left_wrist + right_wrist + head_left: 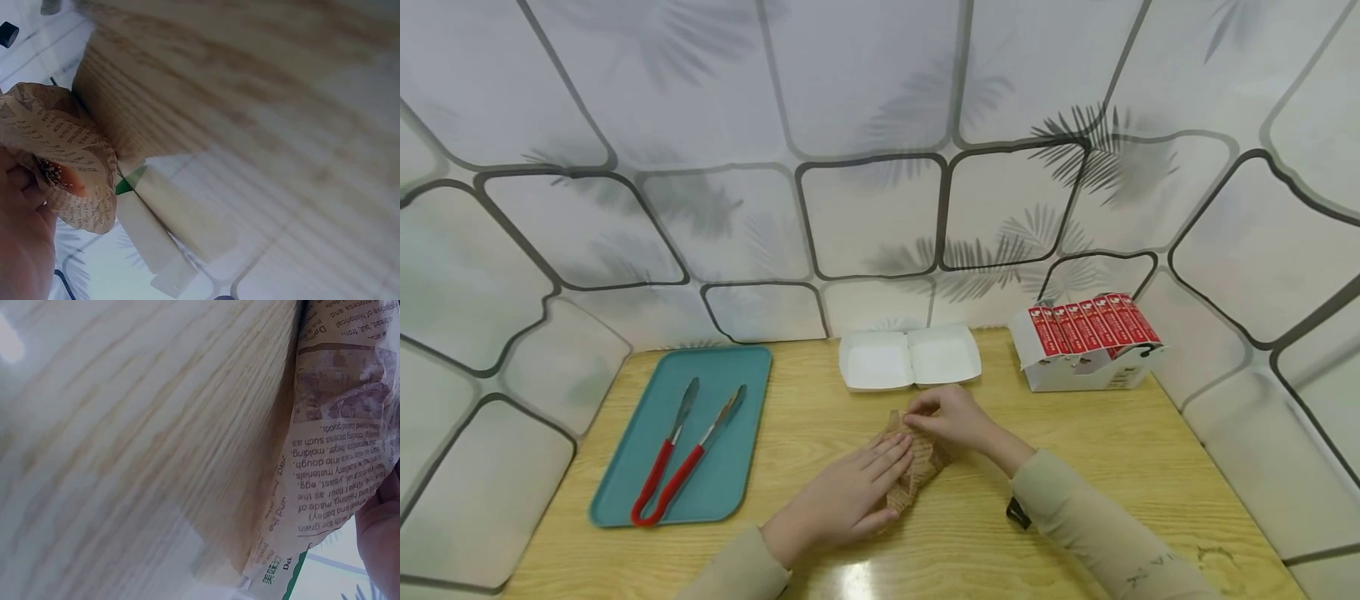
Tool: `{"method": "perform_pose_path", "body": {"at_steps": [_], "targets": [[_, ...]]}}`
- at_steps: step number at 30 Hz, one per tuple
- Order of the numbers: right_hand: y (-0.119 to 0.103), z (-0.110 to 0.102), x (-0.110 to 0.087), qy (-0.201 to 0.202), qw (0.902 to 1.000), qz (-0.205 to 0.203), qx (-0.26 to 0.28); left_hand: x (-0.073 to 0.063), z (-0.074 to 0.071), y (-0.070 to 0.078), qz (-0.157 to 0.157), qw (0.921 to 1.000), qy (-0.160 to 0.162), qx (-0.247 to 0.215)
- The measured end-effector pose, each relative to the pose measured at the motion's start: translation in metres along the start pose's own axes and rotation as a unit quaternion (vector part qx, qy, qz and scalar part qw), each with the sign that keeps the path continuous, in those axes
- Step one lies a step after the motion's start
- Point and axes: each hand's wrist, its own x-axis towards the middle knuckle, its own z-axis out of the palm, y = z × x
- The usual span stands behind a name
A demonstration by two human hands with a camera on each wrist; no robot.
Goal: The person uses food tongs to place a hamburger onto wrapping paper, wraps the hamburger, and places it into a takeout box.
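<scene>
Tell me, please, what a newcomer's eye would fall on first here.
Probably the red-handled tongs on the teal tray at left, then the white box of red packets at right rear. Centrally, the left hand rests on printed brown paper, which the right hand pinches.

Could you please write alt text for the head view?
A person's left hand rests on brown wrapping paper while the right hand pinches it on a wood-grain table. Left: red-handled tongs on a teal tray; behind: open white takeout box; right: boxed red packets.
</scene>
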Motion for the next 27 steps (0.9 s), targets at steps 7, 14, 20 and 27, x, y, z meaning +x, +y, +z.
{"method": "perform_pose_path", "body": {"at_steps": [7,14,20,27], "targets": [[-0.004,0.005,0.003,0.030,0.9976,0.057,-0.024,0.001,0.002,-0.001,-0.007,0.9999,-0.013,-0.007],[-0.010,0.009,0.006,0.062,0.9888,0.129,-0.042,0.002,0.002,-0.001,-0.008,0.9997,-0.017,-0.015],[-0.010,0.009,0.009,0.044,0.9872,0.148,-0.039,0.001,0.003,0.000,-0.022,0.9989,-0.035,-0.023],[-0.012,0.010,0.010,0.028,0.9874,0.154,-0.019,0.001,0.004,-0.002,-0.035,0.9978,-0.051,-0.025]]}}
